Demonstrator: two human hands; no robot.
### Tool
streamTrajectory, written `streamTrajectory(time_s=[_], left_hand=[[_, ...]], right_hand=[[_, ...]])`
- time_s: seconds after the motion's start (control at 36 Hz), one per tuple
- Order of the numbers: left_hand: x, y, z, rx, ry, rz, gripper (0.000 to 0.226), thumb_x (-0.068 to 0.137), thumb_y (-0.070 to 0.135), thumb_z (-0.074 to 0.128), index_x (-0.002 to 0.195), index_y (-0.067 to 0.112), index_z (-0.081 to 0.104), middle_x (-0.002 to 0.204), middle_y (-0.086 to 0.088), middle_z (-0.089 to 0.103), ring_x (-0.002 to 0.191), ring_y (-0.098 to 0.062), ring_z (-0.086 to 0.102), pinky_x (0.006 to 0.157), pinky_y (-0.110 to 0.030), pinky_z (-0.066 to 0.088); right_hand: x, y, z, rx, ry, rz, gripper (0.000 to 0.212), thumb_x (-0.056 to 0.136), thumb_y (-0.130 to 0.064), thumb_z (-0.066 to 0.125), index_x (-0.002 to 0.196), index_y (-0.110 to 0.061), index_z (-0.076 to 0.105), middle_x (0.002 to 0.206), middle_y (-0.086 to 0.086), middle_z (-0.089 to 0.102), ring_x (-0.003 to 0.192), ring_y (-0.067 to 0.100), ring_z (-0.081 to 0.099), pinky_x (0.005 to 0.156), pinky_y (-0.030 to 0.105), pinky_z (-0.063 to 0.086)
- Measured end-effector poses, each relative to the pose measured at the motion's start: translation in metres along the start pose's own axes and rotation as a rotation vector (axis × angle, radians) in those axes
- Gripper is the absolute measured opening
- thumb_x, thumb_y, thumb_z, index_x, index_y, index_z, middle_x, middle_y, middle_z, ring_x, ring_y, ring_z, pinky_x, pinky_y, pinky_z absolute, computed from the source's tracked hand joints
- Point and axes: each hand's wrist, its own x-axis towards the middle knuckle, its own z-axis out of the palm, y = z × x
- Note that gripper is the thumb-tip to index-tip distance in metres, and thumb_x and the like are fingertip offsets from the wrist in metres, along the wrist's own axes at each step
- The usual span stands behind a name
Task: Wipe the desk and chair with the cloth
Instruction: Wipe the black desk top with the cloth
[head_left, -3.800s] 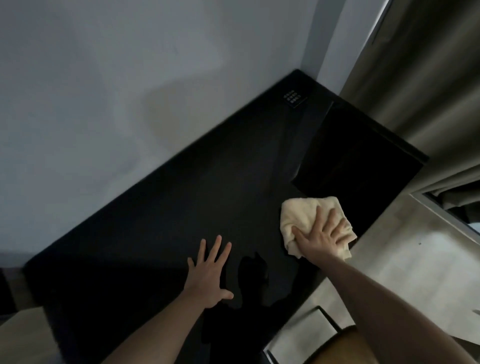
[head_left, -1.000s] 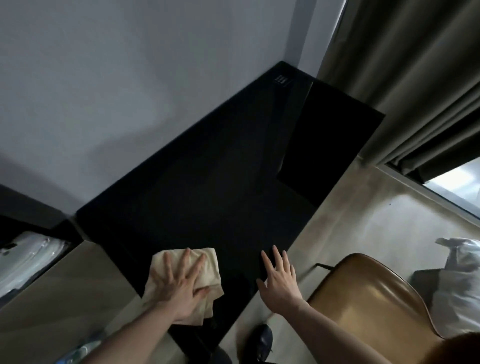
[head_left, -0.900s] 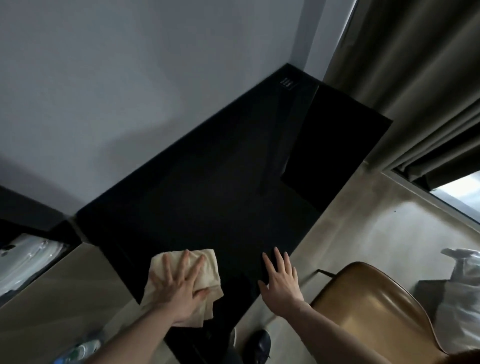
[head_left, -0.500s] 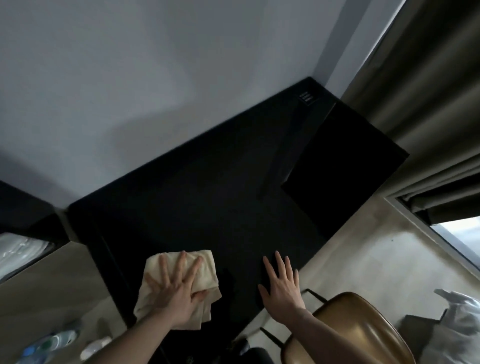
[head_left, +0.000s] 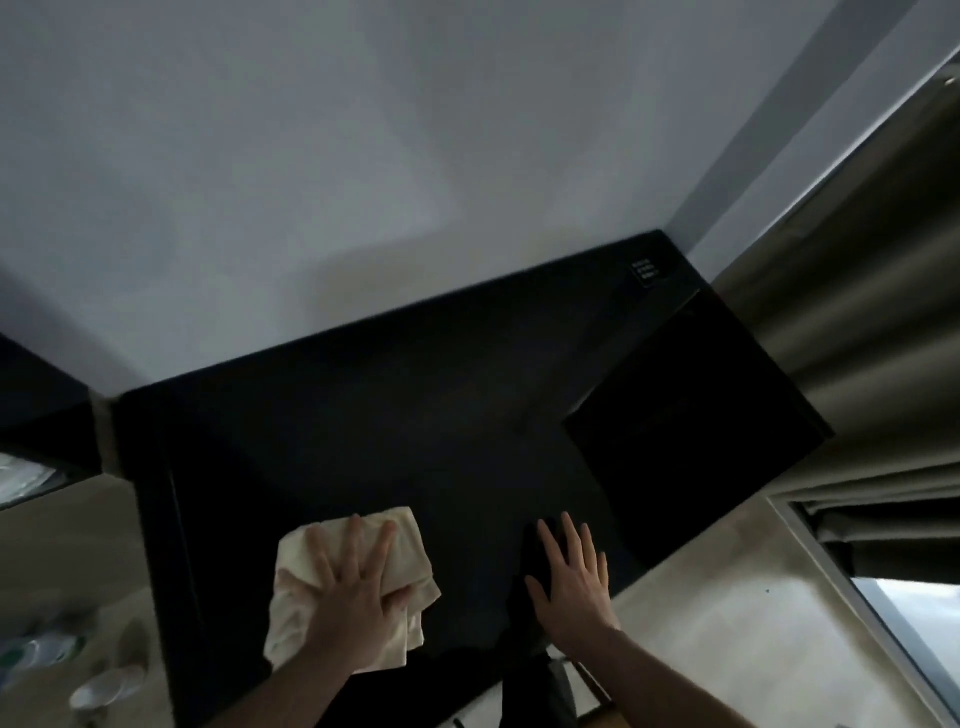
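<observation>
The black desk (head_left: 395, 431) runs along the white wall. A crumpled cream cloth (head_left: 410, 551) lies on its near left part. My left hand (head_left: 353, 597) presses flat on the cloth with the fingers spread. My right hand (head_left: 571, 582) rests flat on the desk near its front edge, fingers straight, holding nothing. Of the chair only a thin brown sliver (head_left: 597, 719) shows at the bottom edge.
A darker black panel (head_left: 696, 415) covers the desk's right end, with a small socket plate (head_left: 644, 273) in the far corner. Grey curtains (head_left: 857, 312) and a window hang on the right. Small items lie on the pale floor (head_left: 62, 597) at lower left.
The view has tilted up, so the chair has almost left the frame. Both hands stay flat on the desk, with the cloth and my left hand slightly farther right.
</observation>
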Motion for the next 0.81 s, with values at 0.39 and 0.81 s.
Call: streamTrajectory(time_s=[0.39, 0.81], left_hand=[[0.002, 0.159, -0.099, -0.661, 0.123, -0.230, 0.082, 0.099, 0.071, 0.025, 0.150, 0.046, -0.033, 0.163, -0.002, -0.036, 0.152, -0.045, 0.011, 0.111, -0.057, 0.036], [-0.036, 0.125, -0.053, -0.613, 0.369, -0.057, 0.086, 0.085, 0.086, 0.003, 0.155, 0.044, -0.024, 0.164, 0.013, -0.032, 0.155, -0.022, -0.022, 0.126, -0.053, -0.003]], right_hand=[[0.083, 0.121, -0.060, -0.110, -0.069, -0.165, 0.073, 0.103, -0.049, 0.036, 0.161, -0.033, -0.006, 0.168, 0.000, -0.018, 0.154, 0.029, -0.016, 0.125, 0.050, 0.001], [0.089, 0.089, -0.084, -0.192, -0.136, -0.391, 0.075, 0.103, -0.047, 0.040, 0.160, -0.035, -0.007, 0.167, 0.000, -0.020, 0.154, 0.029, -0.017, 0.125, 0.048, 0.001]])
